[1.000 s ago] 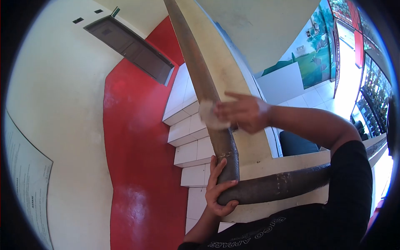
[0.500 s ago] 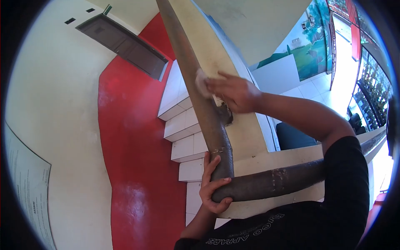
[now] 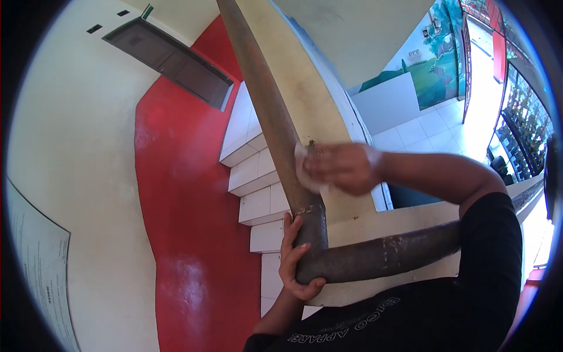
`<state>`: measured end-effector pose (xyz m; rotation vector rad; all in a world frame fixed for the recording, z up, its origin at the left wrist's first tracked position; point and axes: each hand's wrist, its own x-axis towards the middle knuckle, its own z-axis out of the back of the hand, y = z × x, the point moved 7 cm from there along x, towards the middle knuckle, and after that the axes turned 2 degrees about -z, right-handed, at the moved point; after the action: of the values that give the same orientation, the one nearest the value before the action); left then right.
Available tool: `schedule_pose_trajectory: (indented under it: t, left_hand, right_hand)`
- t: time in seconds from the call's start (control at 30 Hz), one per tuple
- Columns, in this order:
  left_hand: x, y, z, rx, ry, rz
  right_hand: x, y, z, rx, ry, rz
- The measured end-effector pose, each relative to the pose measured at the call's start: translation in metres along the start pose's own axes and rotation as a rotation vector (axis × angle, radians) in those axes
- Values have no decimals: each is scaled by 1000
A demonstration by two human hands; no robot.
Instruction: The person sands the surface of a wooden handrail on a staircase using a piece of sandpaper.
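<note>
A thick brown handrail slopes down the view and bends at a corner into a lower length of handrail. My left hand grips that corner from the side, fingers along the rail and thumb underneath. My right hand, blurred by motion, presses a white cloth against the sloping rail above the corner. Its fingers are closed over the cloth, and only the cloth's edge shows. Scuffed pale marks show on the rail near the bend.
White tiled stairs run beside the rail, below a red and cream wall. A cream ledge lies under the rail. A brown door is at upper left, and a painted mural at upper right.
My right hand has slid the white cloth down along the rail, closer to the corner. My left hand stays on the corner, its fingers shifted slightly.
</note>
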<state>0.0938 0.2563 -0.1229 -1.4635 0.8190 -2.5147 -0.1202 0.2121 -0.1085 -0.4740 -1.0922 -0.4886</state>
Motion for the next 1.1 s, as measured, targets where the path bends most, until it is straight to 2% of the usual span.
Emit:
schedule_pose_trajectory:
  t: [0.03,0.17,0.2,0.3,0.43,0.53,0.63,0.67,0.8,0.9,0.93,1.03,1.07,1.1]
  left_hand:
    - [1,0,0,3,-4,2]
    - [-1,1,1,26,19,0]
    - [-2,1,1,19,13,3]
    - [-2,3,3,13,13,13]
    - [-3,3,3,0,2,32]
    - [-5,5,1,-14,-27,48]
    - [-3,4,1,14,-10,29]
    - [-4,5,1,8,-13,33]
    - [-5,6,3,18,0,46]
    - [-7,7,3,5,-16,61]
    - [-7,8,3,-10,-25,61]
    - [-5,6,2,20,-13,49]
    - [-5,5,3,28,-6,48]
    - [-6,5,4,36,-6,49]
  right_hand:
    - [0,8,-1,40,-2,54]
    - [2,-9,2,-108,43,-57]
    - [7,2,3,51,-11,-16]
    - [18,16,10,123,-37,-15]
    - [23,-4,3,137,-100,-192]
    - [9,34,-1,156,10,147]
    - [20,12,0,62,-42,-105]
    - [18,-11,-4,69,-115,-283]
    - [18,12,-4,96,-48,-21]
    - [24,-18,-2,125,-145,-252]
    - [27,-15,4,97,-129,-243]
    - [9,19,-5,219,-46,60]
    - [4,3,-9,121,44,7]
    - [6,-26,-16,79,137,-343]
